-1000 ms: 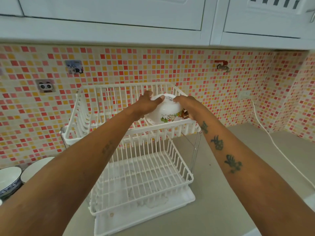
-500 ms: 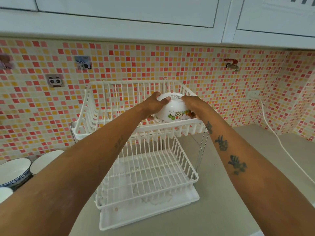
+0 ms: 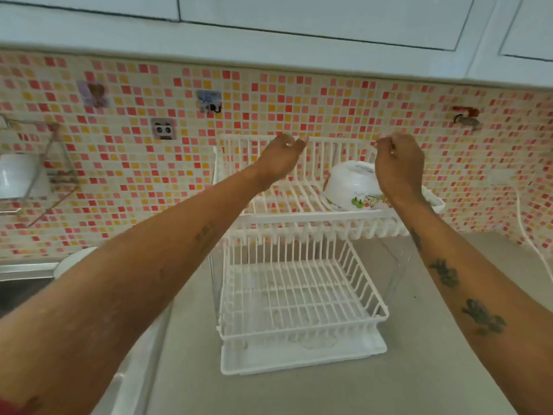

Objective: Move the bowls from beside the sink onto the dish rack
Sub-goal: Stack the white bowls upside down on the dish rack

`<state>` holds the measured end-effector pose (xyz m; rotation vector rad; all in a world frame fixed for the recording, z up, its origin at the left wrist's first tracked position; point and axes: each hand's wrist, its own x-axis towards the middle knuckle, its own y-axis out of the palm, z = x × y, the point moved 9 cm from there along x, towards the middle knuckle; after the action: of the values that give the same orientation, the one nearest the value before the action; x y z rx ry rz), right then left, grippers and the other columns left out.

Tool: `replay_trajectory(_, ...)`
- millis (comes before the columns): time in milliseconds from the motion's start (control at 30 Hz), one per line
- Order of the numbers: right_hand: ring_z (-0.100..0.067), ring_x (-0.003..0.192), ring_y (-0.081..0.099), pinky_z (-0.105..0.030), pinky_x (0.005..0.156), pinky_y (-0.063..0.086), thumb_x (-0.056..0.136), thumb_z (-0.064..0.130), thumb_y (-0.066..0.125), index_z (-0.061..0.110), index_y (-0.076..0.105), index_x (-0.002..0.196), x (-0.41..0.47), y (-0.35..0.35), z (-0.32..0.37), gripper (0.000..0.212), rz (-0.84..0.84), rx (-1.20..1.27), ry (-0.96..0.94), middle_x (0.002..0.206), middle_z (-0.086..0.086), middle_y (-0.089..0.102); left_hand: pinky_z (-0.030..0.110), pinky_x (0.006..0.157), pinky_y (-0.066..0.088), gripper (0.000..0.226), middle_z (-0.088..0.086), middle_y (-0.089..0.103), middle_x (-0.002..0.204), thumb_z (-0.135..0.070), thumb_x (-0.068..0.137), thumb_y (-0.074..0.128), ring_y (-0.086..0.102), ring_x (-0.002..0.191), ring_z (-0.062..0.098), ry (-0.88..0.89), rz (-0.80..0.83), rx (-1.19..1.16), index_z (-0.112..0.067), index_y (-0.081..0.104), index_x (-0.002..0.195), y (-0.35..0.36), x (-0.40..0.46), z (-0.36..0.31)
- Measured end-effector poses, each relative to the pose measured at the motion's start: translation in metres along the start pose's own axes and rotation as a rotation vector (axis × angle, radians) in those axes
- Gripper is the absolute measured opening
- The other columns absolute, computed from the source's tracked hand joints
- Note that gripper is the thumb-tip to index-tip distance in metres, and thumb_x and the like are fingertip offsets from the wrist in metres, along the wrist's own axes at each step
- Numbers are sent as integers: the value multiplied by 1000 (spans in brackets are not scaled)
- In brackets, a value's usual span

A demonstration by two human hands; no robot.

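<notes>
A white bowl with a cartoon print [image 3: 351, 188] lies upside down and tilted on the right side of the top tier of the white two-tier dish rack [image 3: 299, 218]. My left hand [image 3: 279, 160] hovers above the top tier's left half, fingers loosely curled, holding nothing. My right hand [image 3: 399, 163] hangs just right of and above the bowl, fingers curled, also empty; it hides the bowl's right edge. The rim of another white bowl [image 3: 70, 259] shows at the left, behind my left forearm, next to the sink.
The rack's lower tier [image 3: 299, 295] holds nothing and stands on a drip tray on the grey counter [image 3: 419, 369]. A steel sink [image 3: 21, 283] lies at the left. A wire wall shelf with a white container [image 3: 18, 175] hangs upper left. A white cable [image 3: 526, 232] runs at the right.
Both hands have let go of the cartoon bowl and lifted off it; it now rests on the top tier. The view has swung left, so the rack sits further right.
</notes>
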<state>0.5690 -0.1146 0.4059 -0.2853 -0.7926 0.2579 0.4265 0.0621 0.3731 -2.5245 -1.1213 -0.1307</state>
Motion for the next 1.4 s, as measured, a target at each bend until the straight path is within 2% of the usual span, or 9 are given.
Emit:
replay_trajectory(267, -32, 56, 40, -28, 66, 40, 94, 21, 44, -9, 57, 74, -67, 136, 183, 38, 322, 507, -86, 67, -28, 48, 33, 64, 40, 18, 4, 49, 81, -17, 100, 42, 47, 75, 19, 70, -536, -242, -12, 46, 84, -208, -67, 52)
replay_trajectory(333, -44, 73, 48, -37, 63, 44, 94, 19, 46, -16, 60, 85, -101, 178, 221, 39, 444, 599, -86, 80, -38, 56, 31, 66, 44, 18, 4, 54, 87, -23, 101, 41, 53, 77, 17, 12, -642, -233, -10, 49, 92, -254, -96, 78)
replay_trajectory(433, -14, 73, 58, -29, 73, 46, 96, 22, 45, 7, 69, 96, -157, 239, 264, 28, 651, 632, -107, 86, -8, 66, 33, 76, 48, 19, 4, 59, 95, -25, 102, 40, 59, 90, 19, -82, -770, -251, -11, 53, 98, -309, -140, 120)
replay_trajectory(533, -16, 115, 56, -30, 97, 42, 97, 28, 41, 9, 67, 115, -214, 303, 287, 37, 886, 592, -119, 126, -6, 63, 33, 75, 48, 20, 4, 60, 90, -22, 100, 41, 57, 89, 22, -199, -846, -288, -10, 56, 93, -343, -176, 167)
replay_trajectory(833, -27, 116, 55, -39, 100, 41, 96, 37, 47, 3, 56, 126, -317, 456, 195, 46, 1260, 235, 168, 134, -13, 57, 41, 92, 46, 64, 16, 54, 121, -51, 96, 48, 53, 107, 31, -880, -516, -489, -1, 47, 134, -320, -242, 358)
replay_trajectory(1100, -22, 114, 59, -35, 96, 48, 60, 49, 62, 19, 50, 131, -367, 560, 4, 78, 1364, -9, 396, 129, 1, 61, 27, 59, 41, 40, 5, 51, 65, -47, 92, 55, 47, 56, 17, -1118, -419, -660, -13, 49, 73, -260, -257, 471)
replay_trajectory(1200, -21, 108, 57, -28, 89, 43, 85, 22, 61, 14, 55, 130, -367, 530, 27, 46, 1316, 13, 485, 120, -2, 62, 17, 45, 27, 44, -1, 35, 41, -43, 94, 55, 29, 35, 12, -1136, -455, -767, -15, 40, 65, -241, -251, 497)
replay_trajectory(1300, -23, 97, 53, -27, 71, 45, 93, 15, 54, 9, 56, 125, -373, 528, 25, 33, 1307, 21, 592, 108, -7, 57, 22, 48, 37, 37, 7, 46, 59, -40, 93, 58, 37, 46, 16, -1131, -551, -728, -9, 46, 76, -239, -244, 513)
replay_trajectory(1400, -27, 100, 54, -38, 79, 53, 93, 20, 55, 11, 52, 130, -387, 535, 17, 38, 1295, 37, 710, 116, -11, 56, 32, 57, 50, 35, 11, 54, 74, -38, 93, 58, 48, 57, 20, -1118, -590, -764, -9, 51, 111, -235, -239, 519)
